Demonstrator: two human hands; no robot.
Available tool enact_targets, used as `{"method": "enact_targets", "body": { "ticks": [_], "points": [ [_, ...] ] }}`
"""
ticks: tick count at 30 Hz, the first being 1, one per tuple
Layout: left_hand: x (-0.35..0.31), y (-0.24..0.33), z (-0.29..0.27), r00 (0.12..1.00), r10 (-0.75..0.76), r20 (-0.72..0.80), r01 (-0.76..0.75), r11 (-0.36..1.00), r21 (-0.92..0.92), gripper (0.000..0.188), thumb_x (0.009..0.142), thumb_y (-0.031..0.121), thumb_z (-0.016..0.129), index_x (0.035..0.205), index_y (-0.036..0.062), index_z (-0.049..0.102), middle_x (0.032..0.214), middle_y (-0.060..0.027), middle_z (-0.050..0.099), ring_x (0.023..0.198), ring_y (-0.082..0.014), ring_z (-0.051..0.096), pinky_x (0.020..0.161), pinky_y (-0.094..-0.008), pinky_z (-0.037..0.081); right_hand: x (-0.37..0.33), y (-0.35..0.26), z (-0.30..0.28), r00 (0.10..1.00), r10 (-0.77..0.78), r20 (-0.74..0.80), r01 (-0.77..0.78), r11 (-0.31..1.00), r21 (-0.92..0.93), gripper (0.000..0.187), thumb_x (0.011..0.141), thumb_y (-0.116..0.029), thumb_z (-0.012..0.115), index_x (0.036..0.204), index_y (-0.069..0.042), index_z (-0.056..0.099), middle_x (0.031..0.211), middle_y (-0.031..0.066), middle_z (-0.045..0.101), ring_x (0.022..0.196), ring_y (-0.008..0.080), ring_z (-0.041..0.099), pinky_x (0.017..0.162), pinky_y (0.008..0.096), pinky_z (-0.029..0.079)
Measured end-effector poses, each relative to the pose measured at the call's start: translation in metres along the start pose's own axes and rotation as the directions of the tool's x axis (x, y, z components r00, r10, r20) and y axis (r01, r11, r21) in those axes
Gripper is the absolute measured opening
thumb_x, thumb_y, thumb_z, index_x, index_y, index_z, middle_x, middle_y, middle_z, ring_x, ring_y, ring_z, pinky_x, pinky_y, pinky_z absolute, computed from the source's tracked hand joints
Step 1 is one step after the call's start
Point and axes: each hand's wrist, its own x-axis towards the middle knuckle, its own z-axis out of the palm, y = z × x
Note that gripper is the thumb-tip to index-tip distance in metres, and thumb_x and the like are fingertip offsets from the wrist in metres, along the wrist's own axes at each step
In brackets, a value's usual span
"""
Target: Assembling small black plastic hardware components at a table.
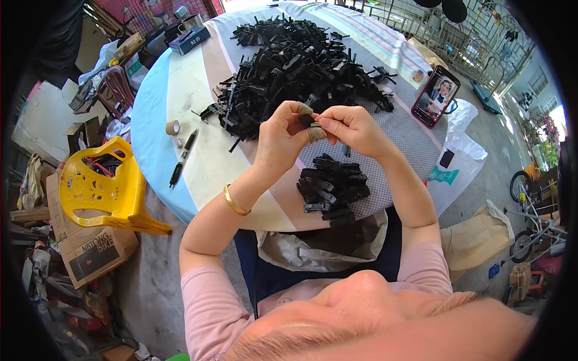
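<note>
Big heap of clips (295, 66) behind hands, smaller pile (331, 188) below, phone (435, 96) right, probably tape roll (173, 127) left

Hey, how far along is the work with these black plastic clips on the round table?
Done, it seems: a small stack of black clips lies near the table's edge by the person. In hand: the left hand and right hand pinch one small black piece between taped fingertips. Left: the big loose pile of black pieces further back, far larger than the stack, so most probably remains.
</note>
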Motion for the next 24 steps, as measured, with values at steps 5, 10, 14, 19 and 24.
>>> {"method": "enact_targets", "body": {
  "ticks": [5, 10, 14, 19, 24],
  "points": [
    [0.000, -0.002, -0.001, 0.998, 0.049, -0.045, -0.048, 0.998, 0.033, 0.023, 0.071, -0.001, 0.068, 0.087, -0.0007, 0.051, 0.077, -0.0053, 0.063, 0.071, -0.0079, 0.060, 0.064, -0.0207, 0.049, -0.001, -0.002, 0.006, 0.999, 0.038, -0.016, -0.039, 0.999, -0.012, 0.016, 0.088, -0.011, 0.051, 0.089, 0.001, 0.062, 0.063, -0.0003, 0.054, 0.055, 0.0033, 0.048, 0.047, 0.0163, 0.036],
    [-0.003, -0.001, 0.002, 0.977, 0.186, -0.109, -0.166, 0.972, 0.167, 0.020, 0.070, 0.000, 0.069, 0.082, -0.0010, 0.053, 0.077, -0.0059, 0.063, 0.069, -0.0085, 0.060, 0.062, -0.0213, 0.049, -0.003, 0.000, 0.013, 0.994, 0.061, -0.090, -0.057, 0.997, 0.048, 0.016, 0.088, -0.011, 0.050, 0.089, 0.001, 0.062, 0.060, -0.0015, 0.052, 0.052, 0.0027, 0.044, 0.045, 0.0156, 0.034],
    [-0.002, 0.001, 0.004, 0.975, 0.209, -0.080, -0.177, 0.939, 0.295, 0.029, 0.069, 0.002, 0.071, 0.090, -0.0001, 0.051, 0.076, -0.0074, 0.062, 0.069, -0.0110, 0.061, 0.062, -0.0229, 0.049, -0.002, -0.001, 0.010, 0.989, 0.124, -0.081, -0.116, 0.988, 0.101, 0.017, 0.088, -0.013, 0.051, 0.089, 0.000, 0.061, 0.061, -0.0014, 0.052, 0.053, 0.0025, 0.044, 0.046, 0.0155, 0.034],
    [-0.003, 0.003, 0.001, 0.959, 0.282, -0.005, -0.234, 0.805, 0.545, 0.057, 0.064, 0.007, 0.074, 0.112, 0.0044, 0.042, 0.078, -0.0089, 0.062, 0.066, -0.0183, 0.061, 0.060, -0.0272, 0.049, 0.000, 0.000, 0.006, 0.963, -0.188, -0.191, 0.127, 0.948, -0.291, 0.023, 0.071, -0.013, 0.070, 0.087, 0.001, 0.061, 0.064, 0.0048, 0.057, 0.055, 0.0068, 0.050, 0.051, 0.0215, 0.041],
    [-0.002, 0.010, -0.001, 0.967, 0.166, 0.193, -0.236, 0.868, 0.437, 0.065, 0.061, 0.006, 0.075, 0.116, 0.0050, 0.041, 0.084, -0.0105, 0.063, 0.073, -0.0187, 0.061, 0.067, -0.0296, 0.049, -0.001, 0.001, 0.000, 0.973, -0.177, -0.150, 0.142, 0.966, -0.218, 0.019, 0.069, -0.010, 0.070, 0.082, 0.002, 0.062, 0.067, 0.0046, 0.059, 0.059, 0.0059, 0.052, 0.054, 0.0199, 0.043]
  ]
}}
